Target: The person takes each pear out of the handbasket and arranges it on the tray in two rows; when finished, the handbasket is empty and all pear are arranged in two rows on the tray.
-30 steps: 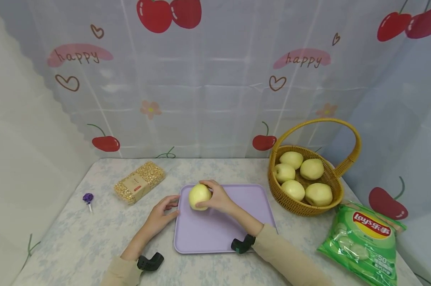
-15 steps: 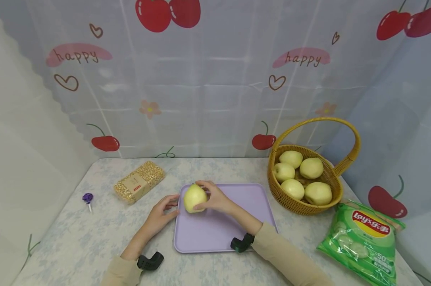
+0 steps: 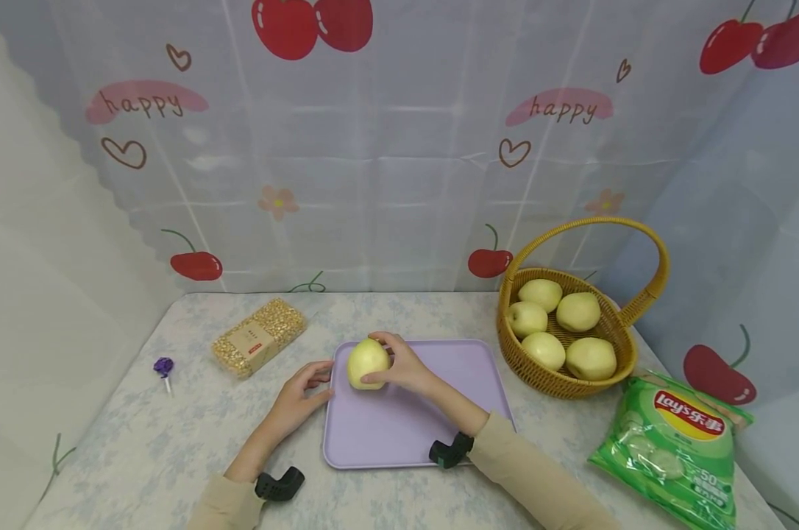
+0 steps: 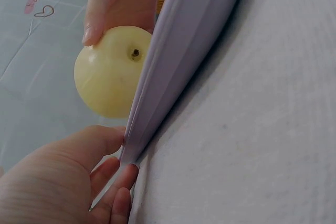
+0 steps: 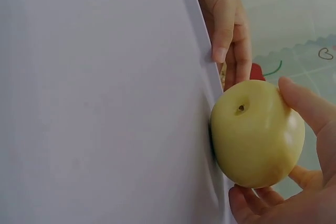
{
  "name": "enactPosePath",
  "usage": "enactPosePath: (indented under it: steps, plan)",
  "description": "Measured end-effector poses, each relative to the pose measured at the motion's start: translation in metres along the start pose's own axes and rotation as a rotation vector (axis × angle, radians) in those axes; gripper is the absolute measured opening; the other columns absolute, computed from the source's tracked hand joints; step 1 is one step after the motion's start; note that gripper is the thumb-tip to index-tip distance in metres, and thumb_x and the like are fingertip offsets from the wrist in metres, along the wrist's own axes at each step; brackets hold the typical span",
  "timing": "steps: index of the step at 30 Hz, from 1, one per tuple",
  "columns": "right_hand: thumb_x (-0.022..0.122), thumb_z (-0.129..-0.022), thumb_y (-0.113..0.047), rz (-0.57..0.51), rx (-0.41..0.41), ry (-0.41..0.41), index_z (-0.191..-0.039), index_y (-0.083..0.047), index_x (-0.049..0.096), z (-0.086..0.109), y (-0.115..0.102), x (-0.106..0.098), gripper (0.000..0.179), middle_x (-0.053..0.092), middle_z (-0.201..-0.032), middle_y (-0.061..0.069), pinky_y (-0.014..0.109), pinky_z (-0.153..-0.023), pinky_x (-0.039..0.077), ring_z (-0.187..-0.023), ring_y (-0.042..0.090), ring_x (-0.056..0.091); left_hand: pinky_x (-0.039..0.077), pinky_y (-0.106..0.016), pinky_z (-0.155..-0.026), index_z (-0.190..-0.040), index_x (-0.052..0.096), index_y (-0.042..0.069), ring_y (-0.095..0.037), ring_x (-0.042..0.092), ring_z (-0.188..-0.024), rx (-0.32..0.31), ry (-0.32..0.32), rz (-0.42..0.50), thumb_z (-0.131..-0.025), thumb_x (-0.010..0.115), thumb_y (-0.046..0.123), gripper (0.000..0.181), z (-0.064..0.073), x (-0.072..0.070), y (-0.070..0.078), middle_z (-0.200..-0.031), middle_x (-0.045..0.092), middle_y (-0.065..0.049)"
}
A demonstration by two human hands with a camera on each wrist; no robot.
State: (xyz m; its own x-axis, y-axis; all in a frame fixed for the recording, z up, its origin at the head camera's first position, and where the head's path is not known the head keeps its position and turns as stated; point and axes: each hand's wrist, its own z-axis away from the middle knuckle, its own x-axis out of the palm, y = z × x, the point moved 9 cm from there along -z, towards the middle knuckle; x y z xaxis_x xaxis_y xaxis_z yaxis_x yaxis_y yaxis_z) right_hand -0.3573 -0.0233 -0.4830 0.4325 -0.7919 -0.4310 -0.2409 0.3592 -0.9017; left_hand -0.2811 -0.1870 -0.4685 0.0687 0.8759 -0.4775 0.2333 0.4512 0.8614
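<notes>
In the head view, my right hand (image 3: 406,369) holds a pale yellow apple (image 3: 366,364) at the upper left of a lilac tray (image 3: 426,419). Thumb and fingers grip opposite sides of the apple (image 5: 257,135), whose dimpled end shows in the right wrist view. The apple sits on or just above the tray; I cannot tell if they touch. My left hand (image 3: 298,401) rests at the tray's left edge, fingers loosely bent. In the left wrist view its thumb (image 4: 113,139) touches the tray's rim (image 4: 157,77), with the other fingers beside the outer wall.
Right of the tray stands a wicker basket (image 3: 538,379) with a tall handle and several similar apples. A green chip bag (image 3: 671,449) lies at the front right. To the left are a pack of yellow grains (image 3: 259,338) and a purple lollipop (image 3: 164,368). A printed curtain (image 3: 386,184) hangs behind.
The right hand and the apple shifted a little left and nearer, then slightly back to the right. The left hand and the tray have stayed in place.
</notes>
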Motion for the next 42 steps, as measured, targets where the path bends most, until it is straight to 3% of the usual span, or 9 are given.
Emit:
enactPosePath:
  steps: [8, 12, 18, 21, 27, 32, 36, 42]
  plan:
    - [0.081, -0.074, -0.022, 0.017, -0.026, -0.007, -0.139, -0.005, 0.043, 0.001, -0.003, 0.000, 0.077, 0.045, -0.135, 0.015, 0.040, -0.090, 0.048, -0.112, 0.027, 0.049, 0.045, -0.048, -0.098, -0.133, 0.050, -0.003, -0.036, 0.058, -0.113, -0.018, -0.005, -0.011, -0.089, 0.064, 0.006, 0.046, -0.001, 0.002, -0.006, -0.131, 0.055, -0.022]
    - [0.080, -0.075, -0.020, 0.007, -0.026, -0.008, -0.140, -0.004, 0.043, 0.002, -0.005, -0.001, 0.076, 0.045, -0.134, 0.016, 0.042, -0.090, 0.049, -0.113, 0.028, 0.049, 0.046, -0.047, -0.098, -0.133, 0.051, 0.000, -0.033, 0.059, -0.113, -0.014, 0.017, -0.021, -0.089, 0.065, 0.008, 0.047, -0.005, 0.005, -0.023, -0.131, 0.056, -0.019]
    - [0.076, -0.079, -0.016, -0.019, -0.003, -0.012, -0.141, -0.005, 0.040, 0.004, -0.006, -0.001, 0.073, 0.043, -0.138, 0.019, 0.045, -0.093, 0.048, -0.119, 0.032, 0.048, 0.046, -0.036, -0.098, -0.133, 0.053, 0.012, -0.024, 0.059, -0.113, -0.023, 0.011, -0.028, -0.089, 0.067, 0.019, 0.047, -0.010, 0.008, -0.044, -0.132, 0.057, -0.008]
    - [0.073, -0.083, -0.013, -0.039, 0.003, -0.011, -0.141, -0.004, 0.040, 0.013, -0.023, -0.006, 0.067, 0.043, -0.138, 0.022, 0.046, -0.095, 0.047, -0.121, 0.035, 0.047, 0.045, -0.034, -0.099, -0.133, 0.053, 0.015, -0.022, 0.059, -0.114, -0.037, 0.004, -0.007, -0.088, 0.068, 0.022, 0.048, -0.010, 0.008, -0.047, -0.133, 0.057, -0.005]
    - [0.072, -0.085, -0.019, -0.055, 0.014, 0.031, -0.140, -0.007, 0.042, 0.010, -0.014, -0.016, 0.064, 0.046, -0.137, 0.020, 0.048, -0.103, 0.043, -0.125, 0.034, 0.048, 0.045, -0.033, -0.099, -0.133, 0.053, 0.014, -0.022, 0.059, -0.114, -0.042, 0.001, -0.017, -0.089, 0.068, 0.020, 0.048, -0.009, 0.007, -0.045, -0.133, 0.057, -0.005]
    - [0.070, -0.086, -0.018, -0.071, 0.017, 0.079, -0.139, -0.010, 0.045, 0.012, -0.015, -0.037, 0.059, 0.048, -0.137, 0.022, 0.051, -0.105, 0.040, -0.128, 0.036, 0.047, 0.046, -0.032, -0.098, -0.133, 0.053, 0.013, -0.022, 0.059, -0.114, -0.032, 0.006, -0.028, -0.089, 0.068, 0.019, 0.047, -0.009, 0.007, -0.043, -0.133, 0.057, -0.006]
    - [0.069, -0.087, -0.021, -0.067, 0.035, 0.128, -0.139, -0.014, 0.045, 0.022, -0.017, -0.061, 0.057, 0.050, -0.136, 0.016, 0.050, -0.106, 0.039, -0.128, 0.033, 0.046, 0.046, -0.032, -0.098, -0.134, 0.053, 0.012, -0.022, 0.059, -0.114, -0.027, 0.004, -0.032, -0.089, 0.068, 0.019, 0.048, -0.009, 0.007, -0.043, -0.133, 0.057, -0.006]
    - [0.064, -0.091, -0.019, -0.050, -0.017, 0.192, -0.140, -0.008, 0.042, 0.045, -0.021, -0.106, 0.055, 0.050, -0.134, 0.019, 0.052, -0.105, 0.039, -0.127, 0.038, 0.046, 0.046, -0.033, -0.098, -0.133, 0.053, 0.012, -0.023, 0.059, -0.113, -0.030, 0.001, -0.033, -0.089, 0.067, 0.020, 0.047, -0.008, 0.007, -0.042, -0.133, 0.057, -0.007]
